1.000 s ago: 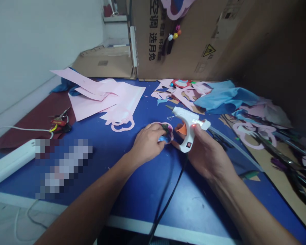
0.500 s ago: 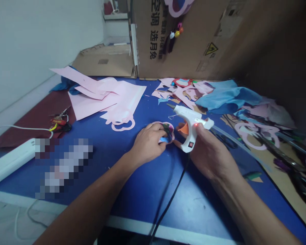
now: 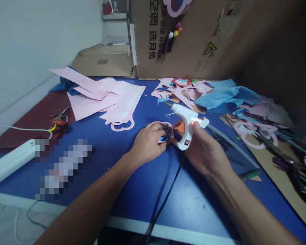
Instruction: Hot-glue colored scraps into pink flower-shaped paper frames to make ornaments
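My left hand (image 3: 149, 141) grips a small pink paper cut-out ring (image 3: 167, 130) with dark and blue pieces inside it, partly hidden by my fingers. My right hand (image 3: 206, 151) holds a white hot glue gun (image 3: 186, 124) with a lit red light, its metal nozzle pointing up and left, just above the ring. An orange piece (image 3: 180, 127) shows beside the gun's grip. A black power cord (image 3: 165, 199) runs from the gun's base toward the table's front edge.
The blue table (image 3: 142, 190) holds pink paper sheets (image 3: 91, 100), a pink cut-out outline (image 3: 122, 125), keys (image 3: 60, 123), a white power strip (image 3: 10, 163), blue cloth (image 3: 226, 97) and a long glue stick (image 3: 232, 144). A cardboard box (image 3: 168, 44) stands behind.
The glue gun has shifted left and tilted, bringing its nozzle closer over the ring. My left hand still grips the ring, and the camera view has moved slightly.
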Demonstrator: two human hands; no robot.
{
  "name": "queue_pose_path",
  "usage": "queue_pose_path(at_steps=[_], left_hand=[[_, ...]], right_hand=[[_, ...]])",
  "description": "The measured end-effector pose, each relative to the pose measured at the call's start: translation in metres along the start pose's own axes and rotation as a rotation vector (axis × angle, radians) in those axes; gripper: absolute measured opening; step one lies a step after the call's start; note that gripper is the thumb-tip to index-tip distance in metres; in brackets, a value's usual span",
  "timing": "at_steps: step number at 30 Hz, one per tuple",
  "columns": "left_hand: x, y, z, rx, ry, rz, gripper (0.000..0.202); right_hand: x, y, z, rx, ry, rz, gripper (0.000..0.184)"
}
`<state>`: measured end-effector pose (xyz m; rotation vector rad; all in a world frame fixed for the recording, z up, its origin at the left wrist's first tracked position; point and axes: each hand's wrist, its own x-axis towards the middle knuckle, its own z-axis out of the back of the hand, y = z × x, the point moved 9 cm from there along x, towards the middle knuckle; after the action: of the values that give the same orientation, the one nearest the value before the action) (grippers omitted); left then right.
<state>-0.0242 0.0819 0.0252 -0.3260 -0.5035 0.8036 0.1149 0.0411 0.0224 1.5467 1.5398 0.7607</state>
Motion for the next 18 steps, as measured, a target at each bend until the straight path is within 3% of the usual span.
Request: queue_pose_path(at_steps=[11,18], left_hand=[[0.004,0.004,0.0,-0.025,0.001,0.047,0.018],[0.006,0.01,-0.001,0.021,0.026,0.086,0.02]], right_hand=[[-0.002,0.002,0.0,0.009,-0.061,0.005,0.034],[-0.027,0.011,0.021,-0.157,-0.216,0.017,0.047]])
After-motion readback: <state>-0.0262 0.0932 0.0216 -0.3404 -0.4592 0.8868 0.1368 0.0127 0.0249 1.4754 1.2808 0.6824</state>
